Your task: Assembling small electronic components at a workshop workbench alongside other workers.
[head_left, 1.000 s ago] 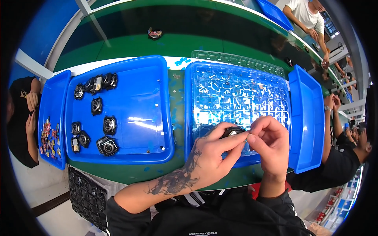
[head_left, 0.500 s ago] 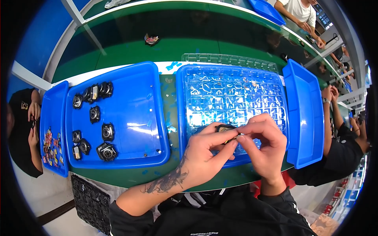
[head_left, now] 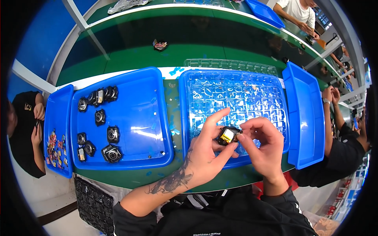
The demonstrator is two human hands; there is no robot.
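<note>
Black casing, yellow edge, pale face turned up: it's the small watch unit [head_left: 227,135] centre stage in the head view, and the left hand [head_left: 204,152] has hold of it! Thumb along the near side, fingers tucked behind, forefinger lifted clear and pointing up and away. Across from it, the right hand [head_left: 267,143] is right in at the unit's edge, thumb and forefinger drawn narrow; whether some tiny part sits pinched between those tips, I cannot tell.

All this above the near part of a clear pocketed sheet [head_left: 214,104], glittering away in the middle blue tray [head_left: 183,118]. Look left: the big blue tray [head_left: 136,108] has its line-up of dark watch units [head_left: 113,134], all toward the left side, a few tiny specks by the right wall. Farther out, a slim blue tray [head_left: 59,108] carries a spread of small colourful pieces [head_left: 57,151]. Over on the right, another blue tray [head_left: 307,118] stands just beside the middle one. Green tabletop [head_left: 130,179] underneath, blue scraps [head_left: 176,71] beyond the trays, and out on the right flank, a co-worker's hands [head_left: 332,95] held close together
</note>
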